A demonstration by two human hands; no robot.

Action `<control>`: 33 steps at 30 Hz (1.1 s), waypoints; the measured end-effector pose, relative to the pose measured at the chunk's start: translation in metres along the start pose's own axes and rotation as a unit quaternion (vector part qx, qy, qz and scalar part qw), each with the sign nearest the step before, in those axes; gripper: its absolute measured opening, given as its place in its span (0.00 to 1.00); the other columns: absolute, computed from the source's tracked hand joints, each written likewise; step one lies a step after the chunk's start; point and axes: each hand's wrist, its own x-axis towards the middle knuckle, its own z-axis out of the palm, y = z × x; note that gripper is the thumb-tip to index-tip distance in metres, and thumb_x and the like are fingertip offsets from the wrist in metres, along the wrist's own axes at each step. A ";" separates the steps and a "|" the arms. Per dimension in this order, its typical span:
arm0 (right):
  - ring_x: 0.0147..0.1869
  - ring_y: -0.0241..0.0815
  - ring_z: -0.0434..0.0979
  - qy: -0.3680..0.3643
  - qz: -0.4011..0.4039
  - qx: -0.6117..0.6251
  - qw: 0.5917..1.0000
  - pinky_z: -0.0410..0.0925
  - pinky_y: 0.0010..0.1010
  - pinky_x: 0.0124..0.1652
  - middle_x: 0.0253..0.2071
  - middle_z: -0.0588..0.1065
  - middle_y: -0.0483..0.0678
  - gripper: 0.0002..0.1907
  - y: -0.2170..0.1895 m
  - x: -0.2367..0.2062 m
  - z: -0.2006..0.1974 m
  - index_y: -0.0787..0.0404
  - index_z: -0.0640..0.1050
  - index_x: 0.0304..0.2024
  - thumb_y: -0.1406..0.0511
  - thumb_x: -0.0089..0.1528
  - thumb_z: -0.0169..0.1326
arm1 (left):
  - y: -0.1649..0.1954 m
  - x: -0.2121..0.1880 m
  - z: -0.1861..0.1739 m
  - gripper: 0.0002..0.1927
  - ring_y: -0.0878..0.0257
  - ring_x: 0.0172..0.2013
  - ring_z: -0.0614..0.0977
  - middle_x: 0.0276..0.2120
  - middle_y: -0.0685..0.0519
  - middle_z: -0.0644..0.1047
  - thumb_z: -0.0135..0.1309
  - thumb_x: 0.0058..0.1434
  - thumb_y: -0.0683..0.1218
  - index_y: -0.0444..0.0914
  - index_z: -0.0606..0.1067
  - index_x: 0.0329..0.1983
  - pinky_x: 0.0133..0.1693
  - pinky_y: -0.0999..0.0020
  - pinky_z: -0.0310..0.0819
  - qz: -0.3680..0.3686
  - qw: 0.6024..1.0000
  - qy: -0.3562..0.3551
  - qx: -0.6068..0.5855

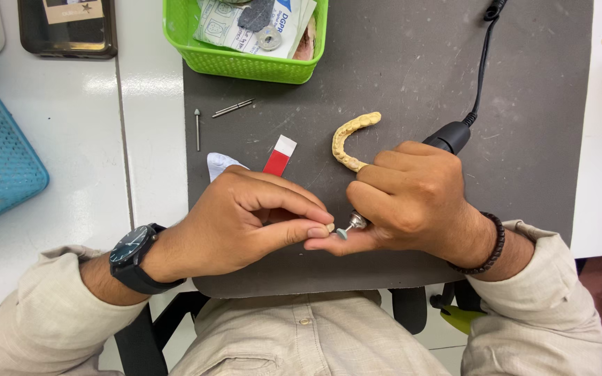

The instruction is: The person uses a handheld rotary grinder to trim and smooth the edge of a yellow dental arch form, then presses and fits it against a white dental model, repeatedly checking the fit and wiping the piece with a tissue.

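Grey mat (pixel 412 76) covers the surface. Left hand (pixel 245 223), fingers curled, pinches a small tooth-like piece (pixel 329 228); right hand (pixel 412 202) grips a rotary handpiece (pixel 447 137), tip (pixel 343 233) at the piece, w/ a dental cast (pixel 350 139) just behind.

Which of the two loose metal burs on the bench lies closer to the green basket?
The slanted bur, lying on the dark mat just below the green basket. The other bur lies straight up-and-down, further left at the mat's edge, lower down.

Two hands meet at the fingertips.
The left hand (pixel 245 219) pinches thumb against forefinger; the right hand (pixel 412 198) is curled in a fist-like grip, both wrists low.
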 end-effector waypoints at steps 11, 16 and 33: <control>0.18 0.37 0.60 0.000 0.014 -0.016 1.000 0.55 0.30 0.21 0.14 0.58 0.40 0.37 0.001 -0.001 0.003 0.54 0.64 0.14 0.39 0.55 0.68 | 0.006 0.003 0.000 0.07 0.69 0.37 0.88 0.38 0.50 0.87 0.63 0.61 0.40 0.34 0.84 0.42 0.39 0.77 0.85 -0.085 0.994 0.038 -0.062; 0.18 0.37 0.60 -0.005 0.017 -0.019 1.000 0.56 0.31 0.21 0.14 0.58 0.41 0.38 0.001 -0.002 0.007 0.54 0.63 0.14 0.38 0.56 0.66 | 0.007 0.002 0.002 0.06 0.69 0.34 0.88 0.36 0.51 0.87 0.64 0.59 0.40 0.35 0.85 0.40 0.36 0.78 0.85 -0.060 0.997 0.055 -0.014; 0.18 0.36 0.60 -0.012 0.018 -0.046 0.999 0.56 0.30 0.21 0.13 0.59 0.40 0.38 0.002 -0.004 0.012 0.54 0.62 0.14 0.37 0.58 0.62 | 0.007 0.003 0.003 0.05 0.70 0.32 0.88 0.35 0.51 0.87 0.65 0.59 0.40 0.35 0.85 0.38 0.33 0.80 0.83 -0.033 0.997 0.069 0.017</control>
